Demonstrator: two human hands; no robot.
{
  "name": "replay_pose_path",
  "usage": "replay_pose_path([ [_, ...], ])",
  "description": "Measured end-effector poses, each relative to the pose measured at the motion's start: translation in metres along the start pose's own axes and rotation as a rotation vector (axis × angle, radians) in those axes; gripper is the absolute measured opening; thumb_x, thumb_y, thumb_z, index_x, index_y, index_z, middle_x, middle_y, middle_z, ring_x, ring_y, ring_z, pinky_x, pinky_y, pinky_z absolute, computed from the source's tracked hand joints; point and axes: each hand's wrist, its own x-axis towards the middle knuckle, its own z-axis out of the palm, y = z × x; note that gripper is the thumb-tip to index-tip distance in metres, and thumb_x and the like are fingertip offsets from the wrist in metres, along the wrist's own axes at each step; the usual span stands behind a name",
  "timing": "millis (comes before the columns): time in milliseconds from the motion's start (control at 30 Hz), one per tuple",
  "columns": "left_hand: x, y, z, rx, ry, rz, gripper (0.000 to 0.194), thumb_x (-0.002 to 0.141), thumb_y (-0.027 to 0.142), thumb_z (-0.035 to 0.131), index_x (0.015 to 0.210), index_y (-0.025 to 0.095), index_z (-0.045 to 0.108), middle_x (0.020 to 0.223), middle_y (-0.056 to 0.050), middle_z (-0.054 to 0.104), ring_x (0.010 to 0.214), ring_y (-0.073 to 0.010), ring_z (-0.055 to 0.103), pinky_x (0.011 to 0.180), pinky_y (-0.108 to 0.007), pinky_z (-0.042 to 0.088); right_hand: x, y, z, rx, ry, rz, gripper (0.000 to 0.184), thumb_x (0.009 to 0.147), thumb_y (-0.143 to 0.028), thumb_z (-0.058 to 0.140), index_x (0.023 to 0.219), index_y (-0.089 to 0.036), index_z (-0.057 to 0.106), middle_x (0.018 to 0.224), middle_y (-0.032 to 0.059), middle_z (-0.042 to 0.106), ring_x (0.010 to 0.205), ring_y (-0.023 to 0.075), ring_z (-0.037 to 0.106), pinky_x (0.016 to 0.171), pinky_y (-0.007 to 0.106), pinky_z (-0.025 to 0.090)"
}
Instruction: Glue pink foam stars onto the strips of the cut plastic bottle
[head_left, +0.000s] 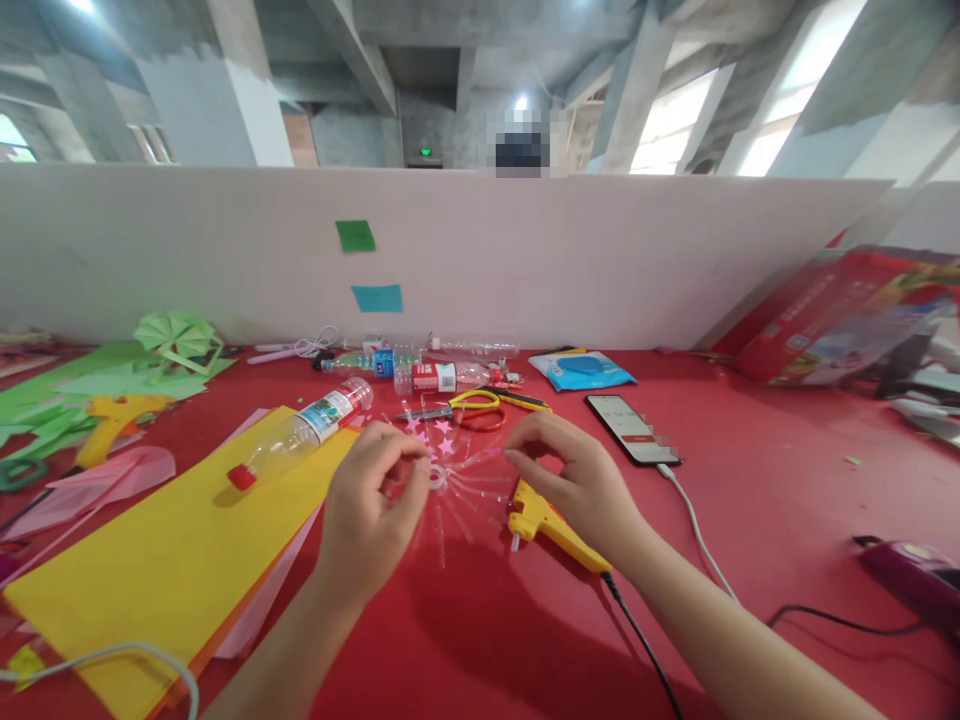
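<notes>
A clear plastic bottle piece cut into thin strips (pixel 438 478) lies on the red table, its strips spread out around a ring. Several pink stars (pixel 442 428) sit at its far side. My left hand (pixel 375 495) is at the left of the ring, thumb and fingers pinched together. On the right, over the strip ends, my right hand (pixel 574 475) is also closed in a pinch. Whatever is between the fingertips of either hand is too small to make out. A yellow glue gun (pixel 559 530) lies beneath my right hand, partly covered by it.
Scissors (pixel 474 402) and a yellow cutter (pixel 525 401) lie beyond the strips. A capped bottle (pixel 311 428) rests on yellow sheets (pixel 195 560) at left. A phone (pixel 631 430) with a cable and a wipes pack (pixel 581 371) lie right. A white partition (pixel 480 250) stands behind.
</notes>
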Motion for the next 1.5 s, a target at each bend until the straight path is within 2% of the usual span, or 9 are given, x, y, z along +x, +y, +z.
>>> replay_pose_path([
  [100,-0.006,0.001,0.007,0.253,-0.103,0.035,0.015,0.082,0.026,0.050,0.073,0.019,0.060,0.073,-0.002,0.057,0.066,-0.0148,0.053,0.061,-0.027,0.039,0.000,0.002,0.009,0.076,-0.067,0.096,0.009,0.080,-0.016,0.054,0.072,-0.020,0.056,0.073,0.0001,0.058,0.067,0.0134,0.054,0.061,0.025,0.045],
  [200,-0.009,0.004,0.012,0.456,-0.262,-0.118,0.015,0.080,0.031,0.053,0.076,0.020,0.063,0.063,-0.001,0.060,0.059,-0.0165,0.055,0.057,-0.028,0.036,-0.003,0.001,0.018,0.124,-0.113,0.144,0.009,0.080,-0.015,0.054,0.072,-0.020,0.056,0.072,-0.0008,0.057,0.065,0.0122,0.053,0.059,0.024,0.044],
  [267,-0.008,0.005,0.013,0.504,-0.355,-0.220,0.017,0.080,0.032,0.053,0.084,0.021,0.066,0.061,0.000,0.061,0.058,-0.0177,0.057,0.056,-0.028,0.035,-0.004,0.000,0.023,0.136,-0.125,0.138,0.010,0.079,-0.014,0.054,0.071,-0.020,0.055,0.072,-0.0012,0.056,0.064,0.0115,0.052,0.059,0.023,0.043],
  [367,-0.005,0.006,0.014,0.490,-0.410,-0.283,0.021,0.081,0.029,0.052,0.093,0.021,0.067,0.066,-0.001,0.065,0.063,-0.0186,0.060,0.057,-0.027,0.037,-0.006,0.001,0.029,0.141,-0.136,0.131,0.012,0.078,-0.011,0.054,0.070,-0.019,0.055,0.072,-0.0014,0.056,0.064,0.0112,0.051,0.059,0.023,0.041],
  [633,-0.007,0.004,0.018,0.429,-0.416,-0.300,0.025,0.081,0.024,0.052,0.101,0.022,0.066,0.076,-0.003,0.070,0.073,-0.0204,0.065,0.060,-0.028,0.042,-0.009,0.002,0.034,0.155,-0.157,0.192,0.011,0.079,-0.012,0.054,0.071,-0.019,0.056,0.072,-0.0013,0.055,0.062,0.0106,0.051,0.055,0.022,0.041],
  [867,-0.006,-0.001,0.021,0.232,-0.410,-0.378,0.024,0.076,0.019,0.054,0.097,0.020,0.066,0.084,-0.004,0.073,0.077,-0.0196,0.066,0.065,-0.028,0.046,-0.010,0.002,0.039,0.209,-0.152,0.293,0.008,0.080,-0.015,0.054,0.072,-0.019,0.056,0.068,-0.0027,0.055,0.056,0.0087,0.049,0.049,0.019,0.040],
  [1100,-0.005,-0.001,0.021,0.083,-0.419,-0.413,0.021,0.075,0.020,0.052,0.090,0.020,0.067,0.080,-0.004,0.073,0.072,-0.0187,0.066,0.063,-0.028,0.048,-0.007,-0.001,0.040,0.240,-0.155,0.367,0.009,0.079,-0.014,0.054,0.072,-0.019,0.056,0.064,-0.0043,0.052,0.050,0.0073,0.047,0.045,0.019,0.041],
  [1333,-0.006,0.000,0.021,0.111,-0.415,-0.394,0.024,0.073,0.019,0.052,0.093,0.021,0.067,0.079,-0.003,0.072,0.068,-0.0177,0.064,0.062,-0.028,0.046,-0.008,0.001,0.042,0.280,-0.167,0.429,0.009,0.079,-0.014,0.053,0.072,-0.018,0.055,0.063,-0.0049,0.051,0.047,0.0065,0.046,0.040,0.018,0.037],
  [1500,-0.005,0.003,0.021,0.128,-0.430,-0.389,0.017,0.074,0.021,0.051,0.083,0.020,0.065,0.068,-0.001,0.067,0.062,-0.0161,0.059,0.058,-0.026,0.041,-0.007,0.002,0.044,0.269,-0.168,0.432,0.009,0.079,-0.014,0.053,0.071,-0.018,0.056,0.063,-0.0045,0.053,0.050,0.0075,0.048,0.044,0.019,0.037],
])
